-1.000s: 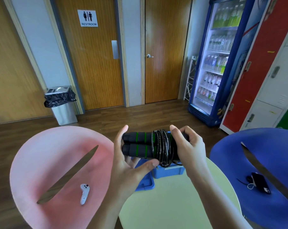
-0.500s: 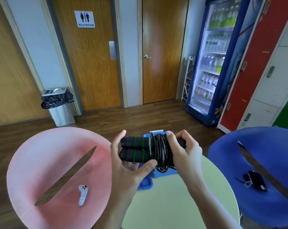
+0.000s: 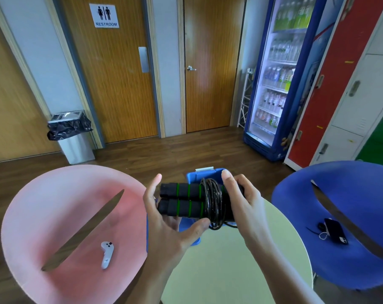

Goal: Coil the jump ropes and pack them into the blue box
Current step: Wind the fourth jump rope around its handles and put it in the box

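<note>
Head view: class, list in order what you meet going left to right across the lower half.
White controller → left hand → jump rope → right hand → phone.

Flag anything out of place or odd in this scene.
Two stray items sit on seats: a white controller on the pink chair and a phone with its cable on the blue chair. One loop hangs loose beneath the coiled jump rope.

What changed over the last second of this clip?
The coiled jump rope has come down relative to the blue box: the box showed below it, and now its rim shows above. The left hand and right hand keep the same grip; nothing was released.
</note>
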Motion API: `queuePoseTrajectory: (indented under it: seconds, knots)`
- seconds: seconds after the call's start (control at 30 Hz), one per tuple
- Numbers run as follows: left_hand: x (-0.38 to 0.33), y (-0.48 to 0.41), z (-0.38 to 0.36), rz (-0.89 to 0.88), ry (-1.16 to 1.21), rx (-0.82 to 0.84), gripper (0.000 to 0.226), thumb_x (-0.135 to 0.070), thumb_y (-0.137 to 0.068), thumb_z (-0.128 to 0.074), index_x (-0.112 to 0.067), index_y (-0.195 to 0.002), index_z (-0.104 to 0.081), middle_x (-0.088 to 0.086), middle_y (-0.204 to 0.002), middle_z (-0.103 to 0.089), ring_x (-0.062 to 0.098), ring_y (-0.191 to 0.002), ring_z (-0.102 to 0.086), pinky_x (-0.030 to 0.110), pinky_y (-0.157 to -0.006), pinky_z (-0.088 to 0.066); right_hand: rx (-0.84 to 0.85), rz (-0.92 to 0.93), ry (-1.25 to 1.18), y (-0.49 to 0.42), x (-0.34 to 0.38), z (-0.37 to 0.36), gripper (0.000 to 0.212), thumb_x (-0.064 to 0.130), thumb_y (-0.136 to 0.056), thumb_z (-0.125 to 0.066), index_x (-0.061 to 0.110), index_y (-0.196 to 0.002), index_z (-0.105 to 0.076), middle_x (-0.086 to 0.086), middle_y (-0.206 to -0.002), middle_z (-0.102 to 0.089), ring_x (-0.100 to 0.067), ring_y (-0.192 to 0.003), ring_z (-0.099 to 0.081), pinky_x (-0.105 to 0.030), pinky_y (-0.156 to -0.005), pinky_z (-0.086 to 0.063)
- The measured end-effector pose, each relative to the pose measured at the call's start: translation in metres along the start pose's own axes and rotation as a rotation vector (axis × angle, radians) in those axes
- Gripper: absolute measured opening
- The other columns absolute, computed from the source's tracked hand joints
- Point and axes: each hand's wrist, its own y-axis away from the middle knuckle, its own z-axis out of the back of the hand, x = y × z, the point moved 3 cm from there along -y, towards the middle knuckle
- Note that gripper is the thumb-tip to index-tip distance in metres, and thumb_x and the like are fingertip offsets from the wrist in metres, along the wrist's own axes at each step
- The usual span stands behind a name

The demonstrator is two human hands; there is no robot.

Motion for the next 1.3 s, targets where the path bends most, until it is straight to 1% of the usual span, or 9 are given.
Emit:
queuePoseTrajectory:
  seconds: [0.13, 0.27, 0.4, 0.5, 0.63, 0.8, 0.9, 1.0, 1.3]
  knots:
    - [0.004, -0.002, 0.003, -0.022, -0.052, -0.017, 0.112, -0.009, -0.048, -0.086, -0.042, -0.139, -0.029, 0.018, -0.129, -0.049, 0.027, -0.116, -0.060, 0.027, -0.090, -0.052, 0.082, -0.028, 0.106, -0.003, 0.000, -0.001, 0.057, 0.058, -0.046, -0.082, 0.017, -0.076, -0.055, 0.013, -0.059, -0.054, -0.003, -0.053, -0.052, -0.017, -0.050, -0.043]
    - [0.010, -0.005, 0.003, 0.017, -0.020, -0.045, 0.102, -0.007, -0.049, -0.082, -0.030, -0.138, -0.036, 0.002, -0.118, -0.057, 0.014, -0.109, -0.063, 0.024, -0.087, -0.053, 0.030, 0.007, 0.154, -0.009, -0.004, -0.002, 0.054, 0.046, -0.047, -0.091, 0.018, -0.072, -0.053, 0.011, -0.059, -0.055, -0.004, -0.052, -0.051, -0.021, -0.051, -0.042]
    - [0.002, -0.012, 0.001, 0.137, 0.183, -0.206, 0.055, -0.017, -0.069, -0.069, -0.020, -0.123, -0.055, -0.008, -0.093, -0.063, 0.008, -0.093, -0.062, 0.031, -0.085, -0.052, 0.004, 0.050, 0.194, -0.013, -0.005, -0.003, 0.054, 0.042, -0.047, -0.093, 0.017, -0.072, -0.053, 0.011, -0.059, -0.055, -0.002, -0.050, -0.048, -0.017, -0.048, -0.040]
    - [-0.001, -0.023, 0.008, 0.256, 0.011, -0.346, 0.010, -0.024, -0.090, -0.063, -0.017, -0.097, -0.064, -0.015, -0.075, -0.066, 0.003, -0.079, -0.066, 0.042, -0.083, -0.055, 0.030, 0.062, 0.211, -0.013, -0.007, -0.006, 0.055, 0.042, -0.045, -0.093, 0.016, -0.073, -0.053, 0.011, -0.058, -0.055, 0.000, -0.049, -0.048, -0.015, -0.047, -0.039]
    - [0.005, -0.033, 0.013, 0.337, -0.066, -0.432, 0.024, -0.035, -0.090, -0.062, -0.023, -0.069, -0.064, 0.007, -0.082, -0.065, 0.024, -0.080, -0.067, 0.043, -0.071, -0.059, 0.049, 0.097, 0.194, -0.014, -0.011, -0.010, 0.059, 0.056, -0.040, -0.085, 0.020, -0.071, -0.051, 0.013, -0.055, -0.055, -0.002, -0.050, -0.048, -0.018, -0.049, -0.039]
    - [0.005, -0.030, 0.015, 0.174, -0.349, -0.555, 0.032, -0.037, -0.091, -0.059, -0.015, -0.068, -0.057, 0.000, -0.064, -0.059, 0.024, -0.073, -0.059, 0.034, -0.069, -0.045, 0.033, 0.108, 0.168, -0.015, -0.018, -0.016, 0.060, 0.061, -0.041, -0.080, 0.018, -0.070, -0.050, 0.011, -0.055, -0.056, -0.005, -0.051, -0.048, -0.024, -0.050, -0.042]
    - [0.014, -0.027, 0.016, 0.173, -0.413, -0.592, 0.033, -0.041, -0.088, -0.061, -0.015, -0.068, -0.058, 0.004, -0.066, -0.063, 0.028, -0.076, -0.062, 0.040, -0.073, -0.048, 0.036, 0.099, 0.170, -0.018, -0.023, -0.016, 0.063, 0.062, -0.040, -0.079, 0.014, -0.068, -0.049, 0.010, -0.053, -0.054, -0.006, -0.050, -0.047, -0.026, -0.049, -0.043]
    - [0.024, -0.027, 0.017, 0.157, -0.399, -0.641, 0.034, -0.047, -0.079, -0.055, -0.016, -0.067, -0.059, 0.001, -0.064, -0.062, 0.025, -0.071, -0.060, 0.040, -0.071, -0.047, 0.070, 0.030, 0.169, -0.023, -0.029, -0.017, 0.065, 0.062, -0.039, -0.079, 0.014, -0.067, -0.046, 0.011, -0.051, -0.052, -0.007, -0.048, -0.046, -0.027, -0.049, -0.043]
    - [0.044, -0.033, 0.000, 0.129, -0.360, -0.596, 0.029, -0.021, -0.091, -0.063, -0.018, -0.064, -0.055, -0.013, -0.054, -0.057, 0.002, -0.055, -0.051, 0.016, -0.059, -0.042, 0.167, -0.152, 0.130, -0.042, -0.054, -0.002, 0.067, 0.057, -0.037, -0.083, 0.015, -0.078, -0.051, 0.007, -0.060, -0.056, -0.009, -0.050, -0.054, -0.026, -0.044, -0.045]
